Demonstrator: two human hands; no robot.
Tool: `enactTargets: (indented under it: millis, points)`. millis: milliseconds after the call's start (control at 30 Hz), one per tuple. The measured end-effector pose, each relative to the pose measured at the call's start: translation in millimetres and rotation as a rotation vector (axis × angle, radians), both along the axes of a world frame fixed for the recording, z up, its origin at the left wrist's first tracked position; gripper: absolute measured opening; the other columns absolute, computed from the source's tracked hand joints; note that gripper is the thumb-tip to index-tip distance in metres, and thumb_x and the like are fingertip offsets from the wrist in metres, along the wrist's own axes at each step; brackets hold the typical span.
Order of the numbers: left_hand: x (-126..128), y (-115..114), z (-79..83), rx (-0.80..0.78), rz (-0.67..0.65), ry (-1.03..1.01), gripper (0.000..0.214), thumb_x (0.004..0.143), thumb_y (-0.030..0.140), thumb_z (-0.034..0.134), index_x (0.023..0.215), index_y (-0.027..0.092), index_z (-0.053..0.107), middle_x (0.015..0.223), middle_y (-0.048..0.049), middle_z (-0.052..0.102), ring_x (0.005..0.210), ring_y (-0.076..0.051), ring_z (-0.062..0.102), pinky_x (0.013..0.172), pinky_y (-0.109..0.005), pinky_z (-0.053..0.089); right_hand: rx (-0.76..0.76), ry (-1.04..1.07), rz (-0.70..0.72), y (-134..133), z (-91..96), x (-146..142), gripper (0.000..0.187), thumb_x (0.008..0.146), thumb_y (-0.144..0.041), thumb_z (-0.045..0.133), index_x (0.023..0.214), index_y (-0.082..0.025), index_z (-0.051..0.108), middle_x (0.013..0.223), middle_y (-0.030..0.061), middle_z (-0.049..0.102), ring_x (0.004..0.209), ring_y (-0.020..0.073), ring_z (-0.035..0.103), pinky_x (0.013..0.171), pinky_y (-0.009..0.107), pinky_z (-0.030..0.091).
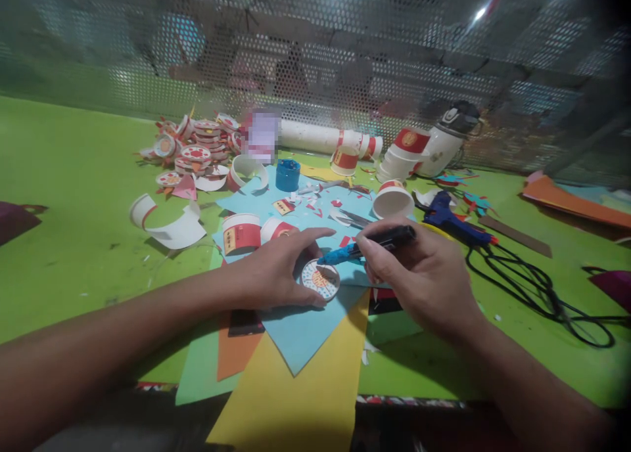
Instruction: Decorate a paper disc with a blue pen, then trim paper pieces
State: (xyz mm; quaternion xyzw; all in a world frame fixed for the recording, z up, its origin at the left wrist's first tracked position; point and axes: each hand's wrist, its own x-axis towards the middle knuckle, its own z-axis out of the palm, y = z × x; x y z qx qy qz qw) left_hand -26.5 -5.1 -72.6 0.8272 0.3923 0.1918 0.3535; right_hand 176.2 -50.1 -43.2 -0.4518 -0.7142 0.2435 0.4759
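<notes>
My left hand (pixel 279 268) curls around a small round paper-cup base (pixel 320 279) lying on a light blue paper sheet (pixel 300 330), thumb and forefinger holding its rim. My right hand (pixel 419 274) grips a black marker with a blue tip (pixel 367 245), and the tip touches the upper edge of the round piece. Yellow paper (pixel 296 399), orange paper (pixel 236 350) and green paper (pixel 200 373) lie under and beside the blue sheet, at the table's near edge.
Cut red-and-white paper cups (pixel 241 232) stand just behind my left hand. A pile of cut cup rings (pixel 197 151) lies far left. A blue glue gun (pixel 451 219) with a black cord (pixel 537 288) lies right. A blue lid (pixel 288 173), stacked cups (pixel 401 151) and a white bottle (pixel 446 140) sit behind.
</notes>
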Motion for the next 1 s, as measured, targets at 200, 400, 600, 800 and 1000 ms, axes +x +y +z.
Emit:
enactTargets:
  millis: [200,400,600,800,1000]
  points:
    - [1.1,0.3,0.7,0.007,-0.009,-0.013,0.096,0.06,0.032,0.086,0.143,0.021,0.04,0.111,-0.0078,0.061,0.098,-0.024,0.058,0.082,-0.035,0.046,0.003,-0.011,0.018,-1.2,-3.3,-0.8,0.004,0.087,-0.02,0.064,0.085,-0.017,0.062,0.064,-0.0047,0.057,0.052,0.0057,0.052,0.047,0.017,0.044]
    - [-0.7,1.0,-1.0,0.043,-0.035,-0.031,0.093,0.062,0.034,0.084,0.143,0.021,0.04,0.111,-0.008,0.061,0.098,-0.024,0.059,0.084,-0.035,0.047,0.052,-0.061,-0.005,-1.4,-3.5,-1.5,0.003,0.086,-0.021,0.064,0.085,-0.017,0.063,0.066,-0.0035,0.06,0.052,0.0069,0.054,0.047,0.019,0.043]
    - [-0.9,1.9,-0.8,0.04,-0.041,-0.016,0.093,0.062,0.038,0.083,0.143,0.023,0.039,0.111,-0.008,0.062,0.098,-0.024,0.059,0.084,-0.035,0.048,0.062,-0.09,-0.019,-1.3,-4.8,-2.0,0.004,0.086,-0.023,0.064,0.086,-0.02,0.063,0.066,-0.0021,0.063,0.049,0.0089,0.055,0.042,0.02,0.042]
    - [-1.3,1.6,-0.6,0.048,-0.046,-0.018,0.093,0.063,0.037,0.083,0.144,0.022,0.039,0.112,-0.0088,0.061,0.101,-0.026,0.059,0.084,-0.036,0.047,0.101,-0.104,-0.022,-0.5,-6.3,-2.8,0.003,0.085,-0.021,0.065,0.086,-0.019,0.062,0.068,-0.0028,0.065,0.055,0.0086,0.06,0.05,0.019,0.048]
    - [-1.0,1.1,-2.0,0.055,-0.041,-0.023,0.091,0.064,0.036,0.082,0.143,0.023,0.039,0.112,-0.0081,0.062,0.1,-0.025,0.059,0.085,-0.036,0.047,0.161,-0.213,-0.006,-0.4,-4.3,-2.9,0.004,0.086,-0.021,0.064,0.085,-0.017,0.063,0.068,-0.001,0.069,0.058,0.0098,0.063,0.055,0.02,0.049]
